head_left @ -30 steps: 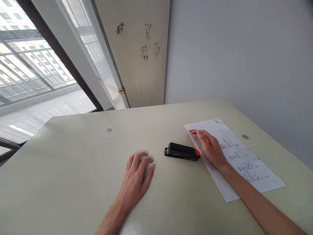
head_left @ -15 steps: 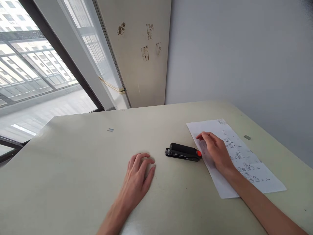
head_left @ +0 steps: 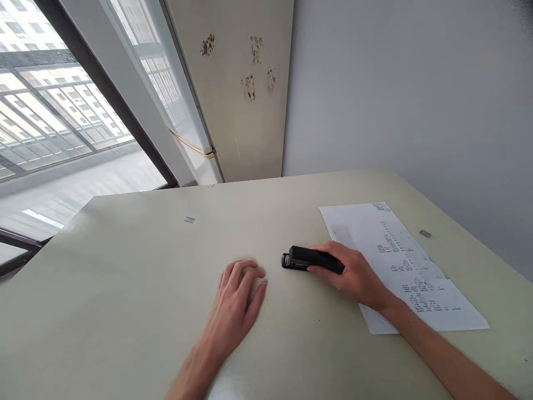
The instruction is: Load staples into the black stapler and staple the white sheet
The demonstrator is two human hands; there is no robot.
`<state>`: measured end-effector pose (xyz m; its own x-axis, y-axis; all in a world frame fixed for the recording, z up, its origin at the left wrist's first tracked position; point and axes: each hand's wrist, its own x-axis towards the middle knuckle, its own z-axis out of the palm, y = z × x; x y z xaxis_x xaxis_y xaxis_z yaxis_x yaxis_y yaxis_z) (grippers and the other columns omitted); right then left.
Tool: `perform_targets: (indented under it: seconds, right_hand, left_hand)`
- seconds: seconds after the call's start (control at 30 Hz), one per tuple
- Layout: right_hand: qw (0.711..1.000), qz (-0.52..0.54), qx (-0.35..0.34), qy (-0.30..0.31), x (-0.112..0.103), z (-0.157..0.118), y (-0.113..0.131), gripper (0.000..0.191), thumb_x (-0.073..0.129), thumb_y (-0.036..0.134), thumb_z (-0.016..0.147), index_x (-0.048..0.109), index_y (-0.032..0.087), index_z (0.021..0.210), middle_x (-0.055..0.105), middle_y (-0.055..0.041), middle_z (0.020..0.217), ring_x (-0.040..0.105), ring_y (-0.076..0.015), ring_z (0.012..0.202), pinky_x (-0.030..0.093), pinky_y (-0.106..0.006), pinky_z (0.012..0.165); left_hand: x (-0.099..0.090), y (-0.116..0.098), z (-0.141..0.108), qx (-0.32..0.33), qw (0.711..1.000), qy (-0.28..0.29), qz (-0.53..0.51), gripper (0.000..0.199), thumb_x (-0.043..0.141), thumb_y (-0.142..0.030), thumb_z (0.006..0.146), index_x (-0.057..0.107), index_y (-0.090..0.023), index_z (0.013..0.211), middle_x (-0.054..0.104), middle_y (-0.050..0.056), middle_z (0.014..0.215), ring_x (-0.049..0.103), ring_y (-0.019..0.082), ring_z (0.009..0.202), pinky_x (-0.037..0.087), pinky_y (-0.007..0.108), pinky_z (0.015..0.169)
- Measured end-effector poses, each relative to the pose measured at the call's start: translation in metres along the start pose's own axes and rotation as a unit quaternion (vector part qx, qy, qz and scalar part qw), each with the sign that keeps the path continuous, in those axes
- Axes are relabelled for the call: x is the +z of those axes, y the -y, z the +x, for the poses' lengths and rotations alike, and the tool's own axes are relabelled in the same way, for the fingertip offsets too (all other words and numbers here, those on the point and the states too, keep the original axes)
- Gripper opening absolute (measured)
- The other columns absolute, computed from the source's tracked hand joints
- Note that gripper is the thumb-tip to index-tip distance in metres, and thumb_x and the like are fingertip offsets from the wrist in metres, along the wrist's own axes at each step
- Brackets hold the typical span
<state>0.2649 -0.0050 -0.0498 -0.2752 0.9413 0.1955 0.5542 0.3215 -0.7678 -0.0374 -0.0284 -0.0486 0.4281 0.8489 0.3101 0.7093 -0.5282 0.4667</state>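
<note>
A black stapler (head_left: 306, 257) lies on the pale table, its jaw end pointing left. Around its rear half my right hand (head_left: 352, 272) is closed, thumb on the near side and fingers on the far side; the red end is covered. Beneath my right wrist is a printed sheet of paper (head_left: 375, 233), lying flat. My left hand (head_left: 235, 300) rests on the table left of the stapler, fingers loosely curved and apart, holding nothing.
Two small strips of staples (head_left: 189, 219) lie toward the far left of the table (head_left: 137, 266). A small grey piece (head_left: 425, 234) sits beyond the paper on the right. Behind the table are a wall (head_left: 400, 83) and a stained panel (head_left: 245, 128).
My right hand has come down and left from above the paper and taken hold of the stapler's rear. My left hand stays in place.
</note>
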Motion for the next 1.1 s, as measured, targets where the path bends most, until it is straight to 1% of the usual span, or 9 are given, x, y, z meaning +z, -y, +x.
perform_targets:
  seconds: [0.07, 0.27, 0.37, 0.53, 0.67, 0.83, 0.93, 1.03, 1.1]
  right_hand:
    - [0.999, 0.036, -0.005, 0.027, 0.004, 0.000, 0.003, 0.021, 0.069, 0.041, 0.101, 0.069, 0.031, 0.120, 0.074, -0.0037, 0.108, 0.069, -0.0228, 0.092, 0.055, -0.033, 0.074]
    - [0.987, 0.111, -0.050, 0.105, 0.020, -0.002, 0.018, 0.023, 0.068, 0.036, 0.103, 0.066, 0.032, 0.125, 0.073, -0.0031, 0.118, 0.068, -0.0226, 0.108, 0.054, -0.036, 0.094]
    - [0.982, 0.125, -0.077, 0.121, 0.023, -0.003, 0.021, 0.024, 0.066, 0.039, 0.104, 0.065, 0.031, 0.127, 0.071, -0.0051, 0.121, 0.067, -0.0232, 0.110, 0.054, -0.036, 0.093]
    - [0.993, 0.102, -0.020, 0.062, 0.019, -0.005, 0.021, 0.027, 0.042, 0.039, 0.114, 0.065, 0.028, 0.122, 0.071, -0.0064, 0.115, 0.066, -0.0224, 0.104, 0.052, -0.036, 0.089]
    - [0.997, 0.062, 0.048, 0.012, 0.020, -0.005, 0.021, 0.035, 0.036, 0.042, 0.115, 0.067, 0.026, 0.111, 0.073, -0.0071, 0.104, 0.065, -0.0238, 0.090, 0.052, -0.040, 0.088]
    - [0.997, 0.051, 0.052, 0.002, 0.023, -0.005, 0.024, 0.041, 0.030, 0.044, 0.115, 0.066, 0.025, 0.106, 0.072, -0.0085, 0.102, 0.065, -0.0262, 0.096, 0.050, -0.041, 0.089]
    - [0.998, 0.036, 0.052, 0.003, 0.024, -0.006, 0.024, 0.042, 0.027, 0.044, 0.115, 0.064, 0.026, 0.109, 0.069, -0.0070, 0.097, 0.062, -0.0253, 0.088, 0.050, -0.042, 0.086]
    - [0.997, 0.029, 0.068, 0.014, 0.025, -0.007, 0.022, 0.042, 0.026, 0.043, 0.116, 0.063, 0.027, 0.111, 0.067, -0.0059, 0.096, 0.060, -0.0244, 0.085, 0.049, -0.042, 0.086]
    - [0.997, 0.030, 0.074, 0.016, 0.026, -0.008, 0.020, 0.041, 0.026, 0.044, 0.116, 0.063, 0.027, 0.112, 0.067, -0.0063, 0.099, 0.060, -0.0247, 0.087, 0.049, -0.043, 0.088]
  left_hand:
    - [-0.001, -0.001, 0.000, -0.003, 1.000, 0.001, -0.004, 0.018, 0.052, -0.026, 0.108, 0.059, -0.026, 0.124, 0.061, 0.009, 0.131, 0.054, 0.027, 0.128, 0.049, 0.046, 0.108]
    - [-0.005, -0.003, 0.000, 0.019, 0.999, 0.027, -0.018, 0.030, 0.065, -0.036, 0.103, 0.058, -0.027, 0.131, 0.062, 0.009, 0.133, 0.056, 0.028, 0.126, 0.053, 0.046, 0.104]
    - [-0.006, -0.005, 0.001, 0.043, 0.998, 0.038, -0.015, 0.026, 0.066, -0.037, 0.103, 0.063, -0.027, 0.126, 0.064, 0.009, 0.131, 0.058, 0.027, 0.122, 0.054, 0.044, 0.100]
    - [-0.004, -0.003, 0.002, 0.048, 0.998, 0.029, -0.018, 0.018, 0.067, -0.037, 0.102, 0.067, -0.025, 0.115, 0.068, 0.008, 0.124, 0.061, 0.026, 0.115, 0.054, 0.043, 0.097]
    - [-0.001, -0.001, 0.002, 0.037, 0.999, 0.005, -0.018, 0.016, 0.066, -0.037, 0.103, 0.068, -0.025, 0.113, 0.070, 0.008, 0.121, 0.063, 0.026, 0.112, 0.054, 0.043, 0.097]
    - [0.001, 0.001, 0.001, 0.029, 0.999, 0.000, -0.030, 0.018, 0.066, -0.038, 0.103, 0.069, -0.025, 0.115, 0.070, 0.008, 0.121, 0.064, 0.025, 0.110, 0.054, 0.043, 0.095]
    - [0.001, 0.002, 0.001, 0.019, 0.999, 0.010, -0.040, 0.021, 0.067, -0.038, 0.102, 0.067, -0.025, 0.119, 0.070, 0.008, 0.122, 0.064, 0.025, 0.111, 0.053, 0.043, 0.098]
    - [-0.001, -0.001, 0.000, -0.018, 0.997, 0.022, -0.076, 0.031, 0.070, -0.041, 0.100, 0.064, -0.027, 0.127, 0.070, 0.008, 0.127, 0.063, 0.027, 0.116, 0.051, 0.046, 0.103]
    - [-0.003, -0.004, 0.000, -0.066, 0.987, 0.016, -0.148, 0.042, 0.072, -0.046, 0.097, 0.061, -0.028, 0.134, 0.067, 0.009, 0.136, 0.062, 0.029, 0.125, 0.050, 0.048, 0.108]
